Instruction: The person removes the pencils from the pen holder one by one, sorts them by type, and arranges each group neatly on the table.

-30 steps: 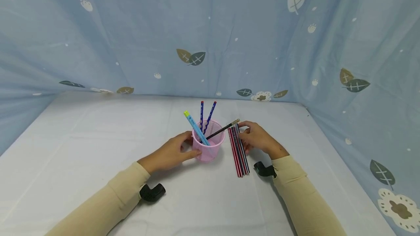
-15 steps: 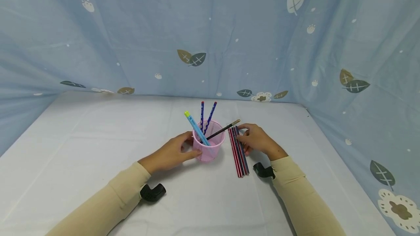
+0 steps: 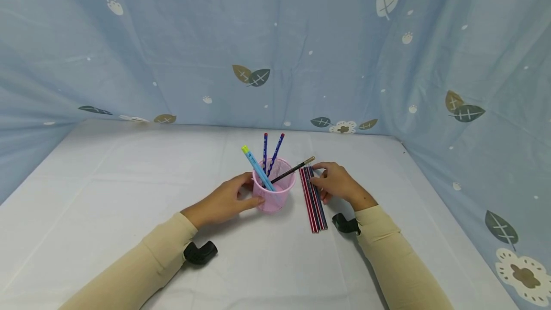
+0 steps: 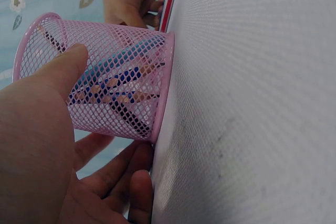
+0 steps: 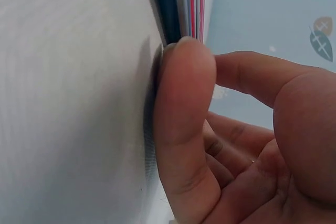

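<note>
A pink mesh pencil cup (image 3: 275, 201) stands on the white table. My left hand (image 3: 221, 202) grips its left side, thumb on the near wall and fingers round behind. The cup holds light blue pencils (image 3: 257, 169) with a yellow-green end, two dark blue pencils (image 3: 264, 149) with red ends, and a black pencil (image 3: 294, 168) leaning right. Right of the cup, several red and dark striped pencils (image 3: 309, 200) lie side by side. My right hand (image 3: 340, 188) has thumb and forefinger pinched at the outermost, dark blue pencil (image 5: 166, 6); its end is hidden by the fingers.
A white cloth-covered table (image 3: 129, 171) spreads around the cup. Blue curtain (image 3: 185, 37) printed with leaves hangs behind and at the right. Black wrist devices (image 3: 200, 253) sit under both beige sleeves (image 3: 142, 257).
My right hand has shifted very slightly left and down at the pencils' far ends, and the rightmost pencils have shifted a little. My left hand and the cup have stayed put.
</note>
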`<action>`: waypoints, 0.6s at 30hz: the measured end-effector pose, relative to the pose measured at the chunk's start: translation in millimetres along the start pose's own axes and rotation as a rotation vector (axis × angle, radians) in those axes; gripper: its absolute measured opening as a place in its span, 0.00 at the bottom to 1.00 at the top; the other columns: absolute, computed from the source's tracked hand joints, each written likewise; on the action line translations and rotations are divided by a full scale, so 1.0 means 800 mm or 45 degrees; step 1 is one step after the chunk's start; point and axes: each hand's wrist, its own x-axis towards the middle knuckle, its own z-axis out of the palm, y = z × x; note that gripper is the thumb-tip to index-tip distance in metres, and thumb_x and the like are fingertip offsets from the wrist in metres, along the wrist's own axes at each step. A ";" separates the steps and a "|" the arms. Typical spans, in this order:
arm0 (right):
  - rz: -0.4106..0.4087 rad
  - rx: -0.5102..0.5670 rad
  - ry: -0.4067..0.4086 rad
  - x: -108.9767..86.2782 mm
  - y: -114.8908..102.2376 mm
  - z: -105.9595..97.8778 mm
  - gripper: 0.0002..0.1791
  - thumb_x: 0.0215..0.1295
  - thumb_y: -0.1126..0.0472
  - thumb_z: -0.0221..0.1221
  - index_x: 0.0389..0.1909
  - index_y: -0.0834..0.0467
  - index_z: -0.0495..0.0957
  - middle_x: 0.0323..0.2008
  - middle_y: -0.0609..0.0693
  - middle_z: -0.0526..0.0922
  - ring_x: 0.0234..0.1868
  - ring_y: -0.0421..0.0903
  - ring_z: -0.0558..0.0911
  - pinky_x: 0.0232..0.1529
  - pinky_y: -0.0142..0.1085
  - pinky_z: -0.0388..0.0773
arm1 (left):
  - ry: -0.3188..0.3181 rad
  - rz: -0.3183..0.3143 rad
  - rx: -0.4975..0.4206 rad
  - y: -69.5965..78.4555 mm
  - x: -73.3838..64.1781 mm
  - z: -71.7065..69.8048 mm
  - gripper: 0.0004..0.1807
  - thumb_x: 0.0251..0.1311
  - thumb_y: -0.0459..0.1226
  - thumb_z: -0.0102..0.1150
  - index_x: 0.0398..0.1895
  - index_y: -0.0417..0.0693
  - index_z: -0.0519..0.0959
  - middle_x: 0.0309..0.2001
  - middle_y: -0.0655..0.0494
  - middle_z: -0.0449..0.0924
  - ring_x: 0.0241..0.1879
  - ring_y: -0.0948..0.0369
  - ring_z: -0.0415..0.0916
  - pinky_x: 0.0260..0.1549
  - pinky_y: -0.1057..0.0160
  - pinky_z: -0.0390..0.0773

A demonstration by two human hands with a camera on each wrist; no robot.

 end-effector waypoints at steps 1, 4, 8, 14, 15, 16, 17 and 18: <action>0.003 -0.008 0.004 0.000 0.000 0.000 0.29 0.71 0.58 0.59 0.70 0.61 0.67 0.28 0.57 0.80 0.14 0.44 0.81 0.21 0.38 0.82 | 0.001 0.000 0.001 0.000 0.000 0.000 0.35 0.64 0.53 0.63 0.69 0.48 0.67 0.53 0.56 0.78 0.56 0.58 0.74 0.60 0.50 0.75; 0.009 -0.026 0.015 0.001 0.001 0.000 0.29 0.71 0.57 0.59 0.69 0.60 0.68 0.28 0.56 0.80 0.15 0.44 0.81 0.21 0.38 0.82 | 0.002 0.005 0.007 0.000 0.000 0.000 0.35 0.64 0.53 0.63 0.69 0.48 0.67 0.53 0.56 0.78 0.55 0.58 0.74 0.60 0.50 0.75; 0.009 -0.028 0.016 0.001 0.000 -0.001 0.28 0.71 0.57 0.60 0.69 0.60 0.68 0.28 0.56 0.79 0.15 0.45 0.81 0.21 0.38 0.82 | 0.003 0.014 0.011 0.000 0.000 0.000 0.34 0.64 0.53 0.63 0.68 0.47 0.67 0.52 0.56 0.78 0.55 0.58 0.74 0.59 0.51 0.76; 0.010 -0.030 0.016 0.000 0.000 -0.001 0.28 0.70 0.56 0.60 0.68 0.59 0.69 0.29 0.57 0.79 0.15 0.45 0.81 0.21 0.38 0.82 | 0.001 0.008 0.004 0.000 0.000 0.000 0.34 0.64 0.53 0.63 0.68 0.47 0.68 0.53 0.56 0.78 0.55 0.58 0.74 0.59 0.50 0.76; 0.009 -0.034 0.018 0.000 0.000 -0.001 0.28 0.70 0.56 0.60 0.68 0.59 0.69 0.29 0.57 0.79 0.16 0.45 0.81 0.21 0.39 0.82 | 0.002 0.008 0.003 0.000 0.000 0.000 0.34 0.64 0.53 0.63 0.68 0.47 0.68 0.53 0.56 0.78 0.55 0.58 0.74 0.59 0.50 0.76; 0.013 -0.036 0.025 0.000 0.000 -0.001 0.28 0.70 0.55 0.60 0.68 0.58 0.70 0.29 0.56 0.79 0.16 0.45 0.81 0.21 0.38 0.82 | 0.002 0.007 0.004 0.000 0.000 0.000 0.34 0.64 0.53 0.63 0.68 0.47 0.68 0.53 0.56 0.78 0.55 0.58 0.74 0.59 0.50 0.76; 0.002 -0.049 0.030 0.000 0.000 -0.002 0.28 0.70 0.55 0.60 0.68 0.59 0.70 0.29 0.56 0.79 0.16 0.45 0.81 0.21 0.38 0.82 | 0.003 0.008 0.004 0.000 0.000 0.000 0.34 0.64 0.53 0.63 0.68 0.47 0.68 0.53 0.56 0.78 0.55 0.58 0.74 0.59 0.50 0.76; -0.009 -0.062 0.039 0.000 0.000 -0.002 0.27 0.70 0.55 0.60 0.68 0.59 0.70 0.29 0.56 0.79 0.16 0.45 0.81 0.21 0.38 0.82 | 0.004 0.008 0.005 0.000 0.000 0.000 0.34 0.64 0.53 0.63 0.68 0.47 0.68 0.53 0.56 0.78 0.55 0.58 0.74 0.59 0.51 0.76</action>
